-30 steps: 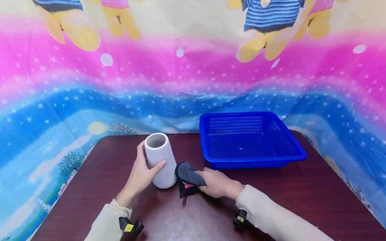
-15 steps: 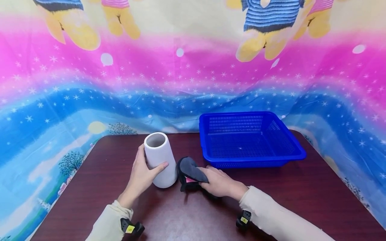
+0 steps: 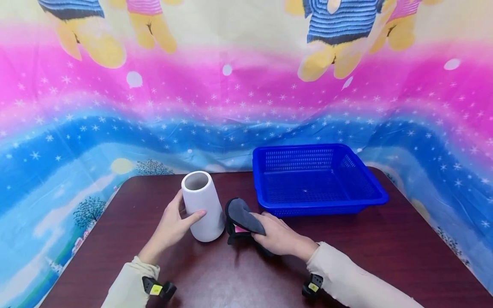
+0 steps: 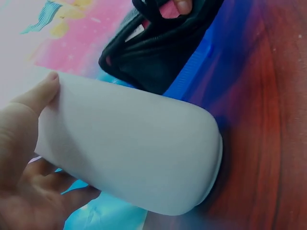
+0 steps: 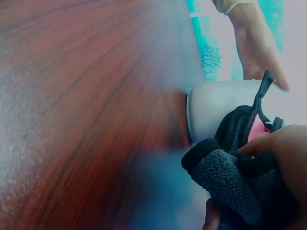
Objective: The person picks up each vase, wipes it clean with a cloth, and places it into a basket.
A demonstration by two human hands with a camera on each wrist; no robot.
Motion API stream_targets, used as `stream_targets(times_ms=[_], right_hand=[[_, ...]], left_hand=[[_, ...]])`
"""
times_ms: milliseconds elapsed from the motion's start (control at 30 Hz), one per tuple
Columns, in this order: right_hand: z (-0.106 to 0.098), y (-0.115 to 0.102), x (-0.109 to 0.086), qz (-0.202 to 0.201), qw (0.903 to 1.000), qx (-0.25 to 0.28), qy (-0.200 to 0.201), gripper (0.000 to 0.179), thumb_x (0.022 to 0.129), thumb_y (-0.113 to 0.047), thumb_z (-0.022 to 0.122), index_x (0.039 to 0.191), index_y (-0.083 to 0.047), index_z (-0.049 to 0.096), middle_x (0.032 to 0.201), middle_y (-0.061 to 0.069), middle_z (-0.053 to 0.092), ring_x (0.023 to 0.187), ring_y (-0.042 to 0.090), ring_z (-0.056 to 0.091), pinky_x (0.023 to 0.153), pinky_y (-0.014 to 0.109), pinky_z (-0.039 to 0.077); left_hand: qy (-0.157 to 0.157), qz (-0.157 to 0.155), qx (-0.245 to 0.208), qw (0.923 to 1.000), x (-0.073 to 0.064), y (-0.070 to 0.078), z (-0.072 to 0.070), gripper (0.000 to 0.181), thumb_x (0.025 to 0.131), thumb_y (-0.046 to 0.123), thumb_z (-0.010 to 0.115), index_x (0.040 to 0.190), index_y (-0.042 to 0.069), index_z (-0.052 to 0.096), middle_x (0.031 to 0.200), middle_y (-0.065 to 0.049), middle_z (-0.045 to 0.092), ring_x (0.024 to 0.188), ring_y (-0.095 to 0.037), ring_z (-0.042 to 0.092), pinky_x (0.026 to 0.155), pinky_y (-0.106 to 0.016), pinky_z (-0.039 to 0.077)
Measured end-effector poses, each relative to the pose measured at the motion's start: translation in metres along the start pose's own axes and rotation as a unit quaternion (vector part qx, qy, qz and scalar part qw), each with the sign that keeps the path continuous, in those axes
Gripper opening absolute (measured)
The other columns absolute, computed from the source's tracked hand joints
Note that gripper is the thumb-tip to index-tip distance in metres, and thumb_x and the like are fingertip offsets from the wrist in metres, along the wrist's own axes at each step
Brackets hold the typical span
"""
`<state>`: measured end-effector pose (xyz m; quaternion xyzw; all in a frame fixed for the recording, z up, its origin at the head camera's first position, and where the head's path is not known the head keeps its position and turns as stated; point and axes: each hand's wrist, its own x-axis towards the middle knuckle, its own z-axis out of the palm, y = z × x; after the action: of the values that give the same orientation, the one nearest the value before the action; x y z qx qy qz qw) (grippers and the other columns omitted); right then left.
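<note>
Wood-grained table (image 3: 239, 276) | blue perforated basket (image 3: 308, 184): on table, near far edge | printed backdrop (image 3: 208, 96): behind

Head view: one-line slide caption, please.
Left hand gripping a white vase, right hand holding a gray cloth, blue basket behind on the table.

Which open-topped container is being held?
The white vase, gripped by the left hand; the wider, perforated blue basket sits unheld.
</note>
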<state>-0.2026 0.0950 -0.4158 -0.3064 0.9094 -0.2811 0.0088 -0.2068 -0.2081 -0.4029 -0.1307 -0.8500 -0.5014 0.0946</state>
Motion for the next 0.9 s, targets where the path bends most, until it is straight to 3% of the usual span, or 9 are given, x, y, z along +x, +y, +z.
stream_targets(times_ms=[267, 600, 900], right_hand=[[-0.002, -0.008, -0.002, -0.001, 0.9995, 0.010, 0.030, 0.050, 0.090, -0.016, 0.068, 0.139, -0.020, 0.059, 0.094, -0.006, 0.064, 0.091, 0.012, 0.055, 0.075, 0.027, 0.048], [-0.008, -0.024, -0.001, -0.016, 0.9976, 0.024, 0.063, 0.055, 0.089, -0.018, 0.069, 0.142, -0.023, 0.056, 0.096, -0.005, 0.065, 0.091, 0.011, 0.056, 0.076, 0.026, 0.048], [-0.019, -0.037, 0.007, -0.007, 0.9956, 0.033, 0.088, 0.058, 0.090, -0.020, 0.070, 0.145, -0.027, 0.054, 0.107, -0.004, 0.068, 0.098, 0.011, 0.057, 0.078, 0.030, 0.050]], left_hand=[[-0.040, 0.014, -0.019, 0.9989, 0.005, -0.004, -0.006, 0.078, 0.092, 0.023, 0.076, 0.156, 0.019, 0.032, 0.145, -0.015, 0.054, 0.128, -0.037, 0.058, 0.103, -0.061, 0.049], [-0.041, 0.026, -0.025, 0.9985, 0.006, -0.006, -0.006, 0.075, 0.092, 0.020, 0.075, 0.155, 0.017, 0.033, 0.144, -0.017, 0.054, 0.127, -0.037, 0.059, 0.102, -0.061, 0.050], [-0.038, 0.032, -0.023, 0.9985, 0.006, -0.007, -0.005, 0.075, 0.092, 0.017, 0.074, 0.155, 0.016, 0.033, 0.143, -0.017, 0.056, 0.125, -0.036, 0.060, 0.101, -0.060, 0.051]])
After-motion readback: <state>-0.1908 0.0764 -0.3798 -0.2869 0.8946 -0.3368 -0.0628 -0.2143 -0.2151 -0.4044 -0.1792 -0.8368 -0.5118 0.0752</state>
